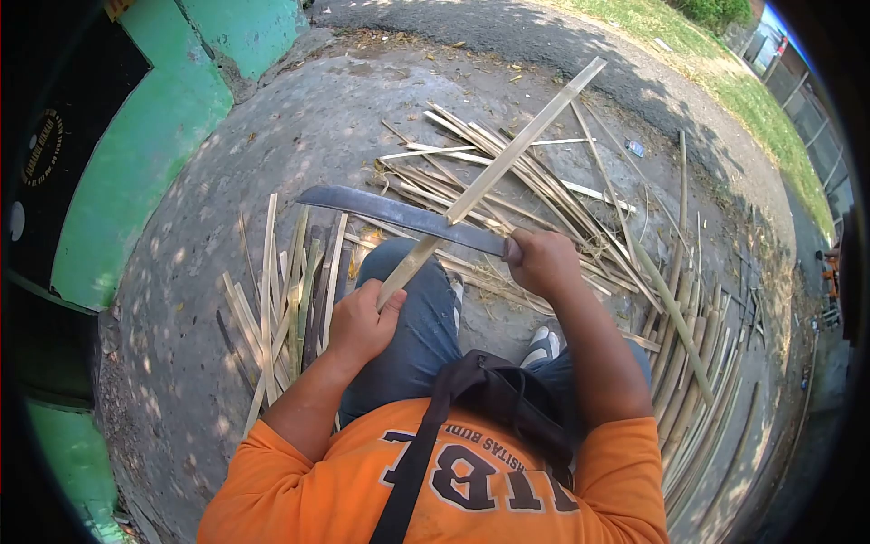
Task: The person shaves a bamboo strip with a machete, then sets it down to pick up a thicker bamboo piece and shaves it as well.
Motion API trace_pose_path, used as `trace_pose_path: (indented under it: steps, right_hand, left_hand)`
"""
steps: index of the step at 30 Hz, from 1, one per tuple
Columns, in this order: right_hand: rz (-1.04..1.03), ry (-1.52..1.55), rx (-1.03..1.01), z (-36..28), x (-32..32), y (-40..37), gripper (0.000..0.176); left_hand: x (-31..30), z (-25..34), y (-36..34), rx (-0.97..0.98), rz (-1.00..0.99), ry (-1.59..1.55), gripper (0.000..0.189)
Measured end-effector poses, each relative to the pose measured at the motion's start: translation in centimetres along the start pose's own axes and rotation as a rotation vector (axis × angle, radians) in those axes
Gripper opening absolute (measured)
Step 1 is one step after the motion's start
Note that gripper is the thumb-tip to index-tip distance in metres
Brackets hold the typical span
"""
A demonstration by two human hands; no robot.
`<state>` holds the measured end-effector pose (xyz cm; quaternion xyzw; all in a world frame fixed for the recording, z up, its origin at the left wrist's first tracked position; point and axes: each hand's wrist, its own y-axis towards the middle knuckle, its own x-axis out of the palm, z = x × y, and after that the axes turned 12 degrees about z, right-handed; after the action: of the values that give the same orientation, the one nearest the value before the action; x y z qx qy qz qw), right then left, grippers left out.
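Observation:
A long pale bamboo strip (526,136) slants up and away to the right from my left hand (364,319), whose fingers are wrapped round its lower end. In my right hand (546,263) is the handle of a machete (399,211). Its long dark blade points left and lies across the strip, above my left knee. The blade touches the strip a little beyond my left hand. Behind the strip, a loose heap of split bamboo (535,186) lies on the concrete ground.
More split strips (269,308) lie beside my left leg. Bamboo poles and thin strips (689,363) spread along my right side. A green wall (136,181) stands at the left. A black bag (507,399) rests on my lap. Grass (752,109) edges the ground at upper right.

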<state>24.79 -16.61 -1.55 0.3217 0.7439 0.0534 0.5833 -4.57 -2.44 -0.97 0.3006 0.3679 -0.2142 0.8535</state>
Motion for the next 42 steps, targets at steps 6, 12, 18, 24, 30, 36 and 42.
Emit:
trace_pose_path:
  steps: [6, 12, 18, 24, 30, 36, 42]
  right_hand:
    - [-0.07, 0.049, -0.103, -4.4, 1.4, -0.8, 0.012]
    - [0.028, -0.012, 0.066, 0.7, 0.8, 0.8, 0.016]
    - [0.017, 0.046, -0.006, -1.9, -0.1, -0.1, 0.012]
    - [-0.061, 0.051, -0.166, -3.9, 0.7, -0.6, 0.011]
    - [0.045, -0.003, 0.071, 1.0, 0.1, 1.1, 0.014]
    - [0.115, 0.037, -0.012, -1.0, -0.5, 0.1, 0.013]
    - [-0.093, 0.056, -0.203, -4.0, 0.7, -1.0, 0.013]
  left_hand:
    - [0.6, -0.1, 0.1, 0.057, 0.055, -0.034, 0.044]
    - [0.0, 0.1, 0.0, 0.008, -0.017, 0.017, 0.041]
    - [-0.2, 0.2, 0.1, 0.02, -0.032, -0.007, 0.041]
    - [0.6, -0.4, -0.3, 0.0, 0.054, -0.058, 0.039]
    - [0.4, -0.4, -0.4, -0.029, 0.04, -0.109, 0.037]
    - [0.4, -0.2, -0.6, -0.05, 0.085, -0.153, 0.036]
    - [1.4, -1.2, -0.2, -0.071, 0.122, -0.228, 0.036]
